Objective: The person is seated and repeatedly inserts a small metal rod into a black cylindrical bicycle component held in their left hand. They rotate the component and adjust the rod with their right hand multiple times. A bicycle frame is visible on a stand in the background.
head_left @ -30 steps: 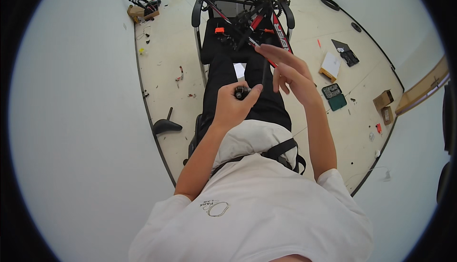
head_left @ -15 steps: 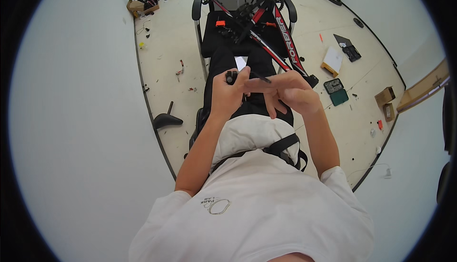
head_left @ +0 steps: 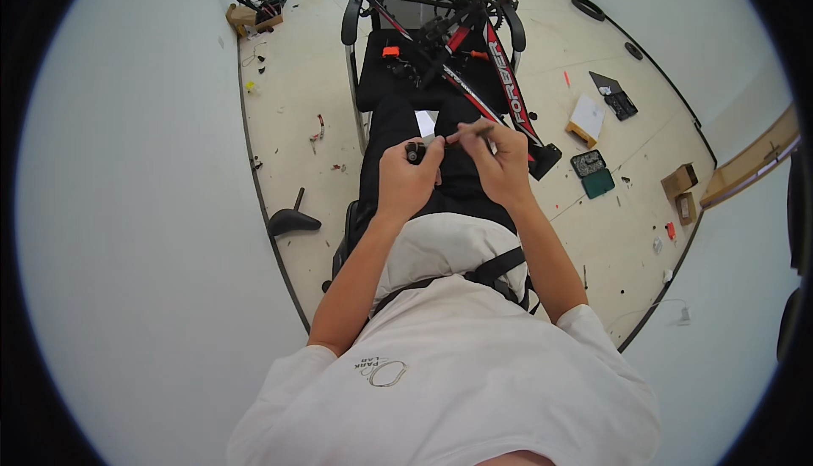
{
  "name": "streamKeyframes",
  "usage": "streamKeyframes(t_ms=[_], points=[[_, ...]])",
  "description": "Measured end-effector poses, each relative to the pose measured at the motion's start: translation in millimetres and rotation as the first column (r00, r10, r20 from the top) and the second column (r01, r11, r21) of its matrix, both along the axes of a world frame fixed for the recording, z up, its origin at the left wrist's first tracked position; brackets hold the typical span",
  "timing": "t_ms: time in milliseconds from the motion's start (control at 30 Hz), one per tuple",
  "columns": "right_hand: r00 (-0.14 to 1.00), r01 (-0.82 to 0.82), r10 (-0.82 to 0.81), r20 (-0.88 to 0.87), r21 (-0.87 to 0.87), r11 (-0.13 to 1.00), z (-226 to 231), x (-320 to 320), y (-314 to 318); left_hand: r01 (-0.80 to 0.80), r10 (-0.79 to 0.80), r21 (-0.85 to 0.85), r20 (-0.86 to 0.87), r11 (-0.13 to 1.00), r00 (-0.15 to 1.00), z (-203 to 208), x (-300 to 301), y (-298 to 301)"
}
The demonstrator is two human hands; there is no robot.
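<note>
My left hand (head_left: 403,181) is closed around a small black cylindrical part (head_left: 414,152), whose round end pokes out above the fist. Close by on the right, my right hand (head_left: 506,171) pinches a thin dark rod-like tool (head_left: 483,132). Its inner end reaches toward the left thumb; whether it touches the black part cannot be made out. Both hands are above my lap. Just beyond them, a red and black bicycle frame (head_left: 506,77) lies across a black office chair (head_left: 373,89), its lower end slanting down beside my right hand.
Orange-handled pieces lie on the chair seat, including an orange block (head_left: 390,52). On the right floor are a green case (head_left: 598,181), a white box (head_left: 585,119), a black tool case (head_left: 622,104) and cardboard boxes (head_left: 678,181). A bicycle saddle (head_left: 294,221) lies at left.
My right hand has turned and drawn its spread fingers into a pinch on the thin tool. The left hand keeps its hold on the black part. The whole view has shifted slightly.
</note>
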State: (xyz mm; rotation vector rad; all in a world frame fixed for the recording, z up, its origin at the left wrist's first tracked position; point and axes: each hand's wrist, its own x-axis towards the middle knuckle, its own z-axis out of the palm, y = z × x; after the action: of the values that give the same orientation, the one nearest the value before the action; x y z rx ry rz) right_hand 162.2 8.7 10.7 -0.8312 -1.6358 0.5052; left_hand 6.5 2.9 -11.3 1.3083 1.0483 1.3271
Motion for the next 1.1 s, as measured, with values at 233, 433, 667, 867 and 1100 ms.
streamKeyframes(t_ms=[233, 433, 667, 867, 1100], points=[[0.953, -0.195, 0.093, -0.287, -0.351, 0.916, -6.9, 8.4, 19.5, 0.011, -0.003, 0.081, -0.103, 0.997, 0.995, -19.2, 22.4, -9.4], [0.964, -0.205, 0.124, -0.237, -0.357, 0.911, 6.0, 22.0, 15.2, 0.201, -0.206, -0.142, -0.020, 0.969, 0.978, -15.2, 10.3, -0.7], [0.947, -0.228, 0.144, -0.286, -0.287, 0.930, 35.4, 28.8, 12.8, 0.370, -0.372, -0.068, -0.017, 0.927, 0.928, -14.2, -2.3, 4.4], [0.938, -0.188, 0.085, -0.336, -0.286, 0.940, 43.7, 29.3, 20.1, 0.433, -0.390, -0.066, 0.329, 0.899, 0.860, -17.4, 4.8, 6.1], [0.747, -0.485, 0.196, -0.636, -0.318, 0.815, 41.7, 3.5, 29.2, 0.421, -0.348, -0.054, 0.476, 0.905, 0.808, -25.9, 20.8, -1.2]])
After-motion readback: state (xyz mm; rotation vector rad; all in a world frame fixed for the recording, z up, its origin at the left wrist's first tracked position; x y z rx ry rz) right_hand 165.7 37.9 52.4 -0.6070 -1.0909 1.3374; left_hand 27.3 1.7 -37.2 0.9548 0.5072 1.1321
